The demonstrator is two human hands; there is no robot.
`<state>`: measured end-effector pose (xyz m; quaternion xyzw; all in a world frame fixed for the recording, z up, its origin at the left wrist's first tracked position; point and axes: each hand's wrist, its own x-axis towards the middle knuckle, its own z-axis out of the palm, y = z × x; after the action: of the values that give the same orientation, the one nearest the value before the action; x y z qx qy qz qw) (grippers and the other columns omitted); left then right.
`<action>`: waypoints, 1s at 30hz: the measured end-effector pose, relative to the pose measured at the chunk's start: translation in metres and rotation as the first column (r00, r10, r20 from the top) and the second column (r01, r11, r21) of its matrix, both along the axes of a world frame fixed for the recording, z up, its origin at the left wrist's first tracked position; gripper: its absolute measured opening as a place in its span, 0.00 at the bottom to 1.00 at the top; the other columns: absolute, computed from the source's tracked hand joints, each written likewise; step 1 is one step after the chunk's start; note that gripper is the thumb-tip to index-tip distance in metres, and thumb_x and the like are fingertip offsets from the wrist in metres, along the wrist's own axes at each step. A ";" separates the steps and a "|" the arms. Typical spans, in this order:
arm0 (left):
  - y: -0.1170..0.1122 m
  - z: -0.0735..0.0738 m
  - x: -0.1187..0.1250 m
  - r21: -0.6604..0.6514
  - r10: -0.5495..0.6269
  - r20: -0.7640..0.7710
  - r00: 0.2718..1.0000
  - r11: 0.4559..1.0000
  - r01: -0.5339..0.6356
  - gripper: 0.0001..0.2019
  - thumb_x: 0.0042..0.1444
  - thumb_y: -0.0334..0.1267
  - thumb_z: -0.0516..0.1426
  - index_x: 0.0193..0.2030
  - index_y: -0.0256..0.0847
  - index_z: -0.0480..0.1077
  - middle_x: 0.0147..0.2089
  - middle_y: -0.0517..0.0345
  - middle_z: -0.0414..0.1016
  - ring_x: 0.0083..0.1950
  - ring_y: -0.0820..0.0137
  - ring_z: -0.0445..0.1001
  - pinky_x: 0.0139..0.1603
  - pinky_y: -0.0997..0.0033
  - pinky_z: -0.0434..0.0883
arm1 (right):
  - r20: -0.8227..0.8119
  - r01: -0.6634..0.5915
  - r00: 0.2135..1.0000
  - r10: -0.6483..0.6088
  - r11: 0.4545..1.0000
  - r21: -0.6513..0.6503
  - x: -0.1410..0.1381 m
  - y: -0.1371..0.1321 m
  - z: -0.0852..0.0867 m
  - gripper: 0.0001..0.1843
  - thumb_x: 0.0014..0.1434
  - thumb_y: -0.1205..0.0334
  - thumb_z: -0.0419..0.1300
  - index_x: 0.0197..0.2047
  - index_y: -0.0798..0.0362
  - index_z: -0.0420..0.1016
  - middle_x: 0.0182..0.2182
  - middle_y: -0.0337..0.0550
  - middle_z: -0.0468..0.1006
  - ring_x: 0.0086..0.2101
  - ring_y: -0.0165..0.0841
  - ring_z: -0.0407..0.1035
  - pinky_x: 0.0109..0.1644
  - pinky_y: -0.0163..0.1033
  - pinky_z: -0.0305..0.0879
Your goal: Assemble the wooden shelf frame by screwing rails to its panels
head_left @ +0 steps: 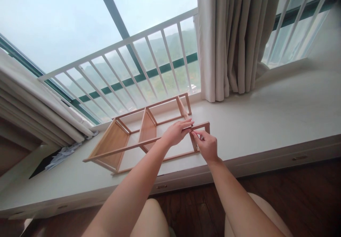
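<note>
Forearms [133, 183] extend to a brown wooden rack [147, 125], open-framed with flat panels. Left hand [176, 132] covers a rail [135, 145], grip indeterminable; right hand [207, 145] is pinched closed, contents hidden.

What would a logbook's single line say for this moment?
left hand: on wooden frame, near its right end | right hand: touching same frame, beside left | frame: resting on white ledge | behind: white railing

The left hand [177, 132] lay across the near rail of a wooden rack [147, 126], fingers extended; beside it, the right hand's [208, 145] fingertips met that rail. The rack lay sideways on a white ledge [266, 114] below a railing [117, 45].
</note>
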<state>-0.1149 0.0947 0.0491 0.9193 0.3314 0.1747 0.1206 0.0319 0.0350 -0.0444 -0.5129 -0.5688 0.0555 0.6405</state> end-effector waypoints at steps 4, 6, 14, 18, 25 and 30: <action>0.002 -0.002 -0.001 0.001 0.001 0.019 1.000 1.000 -0.001 0.20 0.64 0.44 0.51 0.62 0.50 0.66 0.66 0.59 0.63 0.64 0.63 0.64 0.64 0.62 0.63 | -0.047 -0.008 0.999 0.007 1.000 -0.017 -0.001 0.004 0.000 0.15 0.61 0.53 0.59 0.38 0.55 0.80 0.26 0.41 0.78 0.21 0.26 0.63 0.30 0.33 0.62; 0.002 -0.003 0.000 0.005 0.000 0.027 1.000 1.000 0.000 0.20 0.64 0.44 0.52 0.62 0.50 0.66 0.66 0.58 0.63 0.64 0.63 0.65 0.64 0.62 0.63 | -0.076 -0.018 0.997 0.016 0.999 -0.026 -0.002 0.005 0.001 0.15 0.61 0.52 0.60 0.37 0.55 0.80 0.25 0.41 0.77 0.21 0.26 0.61 0.30 0.33 0.61; 0.002 -0.001 0.001 0.007 0.000 0.008 1.000 1.000 0.000 0.20 0.64 0.41 0.51 0.62 0.48 0.67 0.66 0.58 0.63 0.63 0.63 0.65 0.64 0.62 0.62 | -0.216 0.029 0.975 -0.046 0.996 -0.079 -0.013 0.002 0.000 0.17 0.60 0.50 0.60 0.37 0.56 0.80 0.19 0.35 0.69 0.19 0.25 0.56 0.26 0.32 0.57; 0.002 -0.002 0.000 0.014 0.009 0.012 1.000 1.000 -0.009 0.20 0.64 0.41 0.52 0.62 0.49 0.67 0.66 0.58 0.64 0.63 0.64 0.66 0.64 0.63 0.62 | -0.292 0.025 0.954 -0.062 0.991 -0.128 -0.016 0.002 0.002 0.18 0.59 0.49 0.60 0.37 0.57 0.80 0.18 0.33 0.65 0.19 0.25 0.55 0.25 0.32 0.55; 0.000 0.000 0.001 0.007 0.007 0.000 1.000 1.000 -0.007 0.20 0.64 0.42 0.51 0.62 0.49 0.67 0.66 0.58 0.63 0.63 0.63 0.65 0.64 0.63 0.61 | -0.351 0.003 0.934 -0.066 0.984 -0.178 -0.017 0.004 0.006 0.18 0.58 0.49 0.61 0.36 0.57 0.79 0.18 0.33 0.63 0.20 0.25 0.54 0.24 0.32 0.53; 0.001 -0.001 0.001 0.019 0.015 -0.002 1.000 1.000 -0.015 0.20 0.64 0.43 0.51 0.62 0.49 0.67 0.66 0.59 0.64 0.63 0.63 0.66 0.64 0.62 0.62 | -0.285 0.058 0.953 -0.105 0.984 -0.167 -0.018 0.005 0.005 0.17 0.59 0.49 0.60 0.34 0.56 0.78 0.17 0.32 0.62 0.19 0.25 0.54 0.25 0.32 0.53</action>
<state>-0.1140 0.0955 0.0482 0.9180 0.3369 0.1779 0.1102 0.0138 0.0397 -0.0391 -0.5708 -0.4398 0.1487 0.6772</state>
